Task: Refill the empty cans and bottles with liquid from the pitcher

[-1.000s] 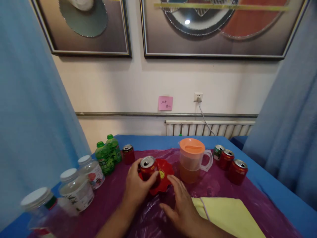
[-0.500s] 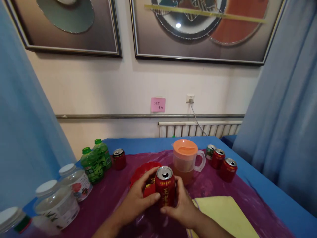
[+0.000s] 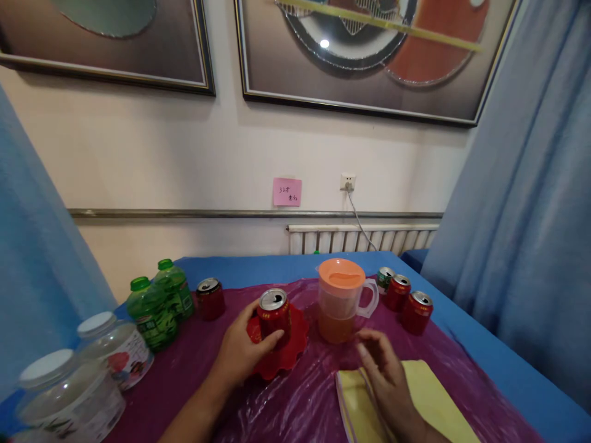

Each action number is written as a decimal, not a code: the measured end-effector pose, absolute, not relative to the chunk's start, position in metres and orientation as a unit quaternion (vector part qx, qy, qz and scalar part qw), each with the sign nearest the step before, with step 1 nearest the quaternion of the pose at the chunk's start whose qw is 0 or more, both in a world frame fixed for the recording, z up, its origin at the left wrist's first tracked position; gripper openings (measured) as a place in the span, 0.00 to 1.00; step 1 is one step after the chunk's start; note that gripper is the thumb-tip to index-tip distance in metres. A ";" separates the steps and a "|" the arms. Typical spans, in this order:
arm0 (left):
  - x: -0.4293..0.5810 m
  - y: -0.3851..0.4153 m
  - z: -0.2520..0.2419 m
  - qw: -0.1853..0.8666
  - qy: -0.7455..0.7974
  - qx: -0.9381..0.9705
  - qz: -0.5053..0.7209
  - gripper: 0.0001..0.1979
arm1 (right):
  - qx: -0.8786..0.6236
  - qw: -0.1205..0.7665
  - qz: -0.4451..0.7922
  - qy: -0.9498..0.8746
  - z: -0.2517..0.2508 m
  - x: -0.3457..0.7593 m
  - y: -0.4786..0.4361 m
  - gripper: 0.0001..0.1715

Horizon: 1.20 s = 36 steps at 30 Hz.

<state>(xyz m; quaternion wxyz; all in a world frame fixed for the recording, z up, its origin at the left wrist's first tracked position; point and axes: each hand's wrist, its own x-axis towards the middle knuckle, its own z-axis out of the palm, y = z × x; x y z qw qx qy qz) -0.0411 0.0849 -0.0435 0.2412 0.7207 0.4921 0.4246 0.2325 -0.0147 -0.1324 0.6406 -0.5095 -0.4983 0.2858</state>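
My left hand [image 3: 244, 344] is wrapped round a red soda can [image 3: 276, 321] with an opened top. The can is upright, over or on a red scallop-edged plate [image 3: 295, 351]; whether it touches the plate I cannot tell. My right hand [image 3: 385, 375] holds nothing, its fingers loosely curled and partly apart, above a folded yellow cloth [image 3: 429, 394]. Just beyond that hand stands a clear plastic pitcher [image 3: 337, 307] with an orange lid and amber liquid in its lower part.
Red cans [image 3: 417, 314] and a green can [image 3: 385, 280] stand at the right. At the left are another red can [image 3: 210, 300], green bottles [image 3: 150, 317] and clear jars [image 3: 69, 394] with white lids. Purple plastic sheeting [image 3: 295, 406] covers the blue table [image 3: 258, 266].
The can has moved left and away from me, over the red plate, in my left hand. My right hand has let go of it and moved right. The view has shifted slightly.
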 end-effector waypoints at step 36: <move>-0.067 0.112 -0.103 0.123 0.514 0.764 0.371 0.31 | -0.596 0.528 0.123 -0.592 0.010 0.271 0.111 0.35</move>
